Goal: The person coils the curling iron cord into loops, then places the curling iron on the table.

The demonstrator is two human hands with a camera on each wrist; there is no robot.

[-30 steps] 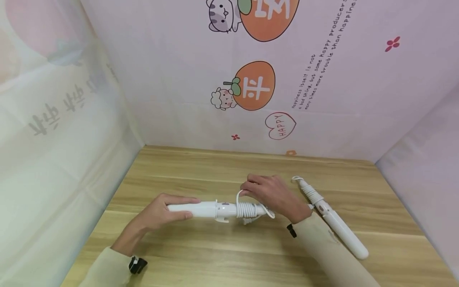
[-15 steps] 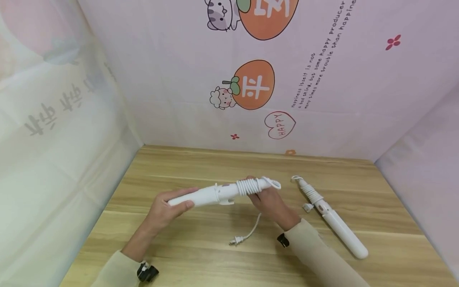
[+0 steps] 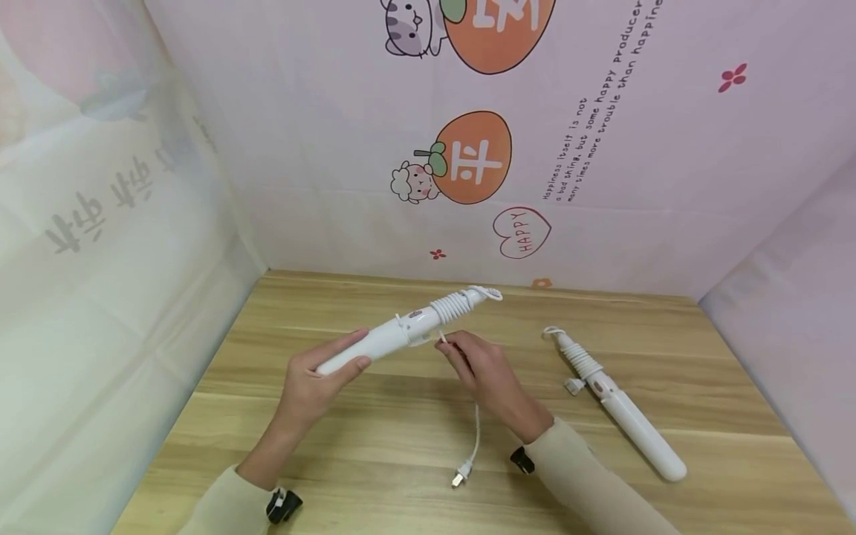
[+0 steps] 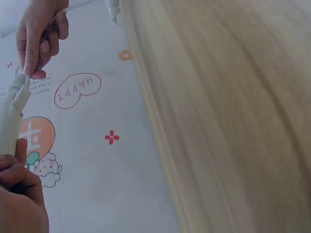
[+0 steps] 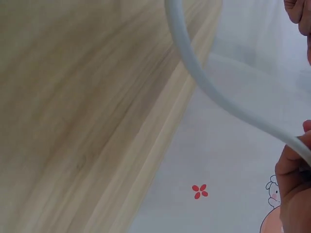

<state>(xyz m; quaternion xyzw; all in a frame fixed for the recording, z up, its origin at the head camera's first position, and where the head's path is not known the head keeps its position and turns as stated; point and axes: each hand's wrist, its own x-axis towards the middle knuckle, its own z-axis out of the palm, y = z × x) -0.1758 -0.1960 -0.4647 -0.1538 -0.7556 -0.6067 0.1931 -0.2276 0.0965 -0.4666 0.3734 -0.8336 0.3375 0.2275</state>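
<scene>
My left hand [image 3: 306, 386] grips the covered barrel of a white curling iron [image 3: 380, 343], which is raised and tilted with its handle end up and to the right. White cord [image 3: 453, 306] is wound in several turns round the handle. Just below the coils, my right hand [image 3: 493, 380] pinches the loose cord between thumb and fingers. From that hand the cord's tail hangs down to a two-pin plug [image 3: 461, 474]. In the right wrist view the cord [image 5: 214, 92] curves across to the fingers. In the left wrist view the iron [image 4: 8, 121] shows only partly.
A second white curling iron [image 3: 638, 431], its cord wrapped round the handle, lies aslant on the wooden table [image 3: 374, 475] at the right. Its plug [image 3: 574, 386] sticks out beside it. Printed cloth walls [image 3: 321, 230] stand at the back and both sides.
The iron has risen from near the tabletop and tilted, handle end upward. The plug end has come loose from beside the coils and hangs down; my right hand has moved below the handle with the cord.
</scene>
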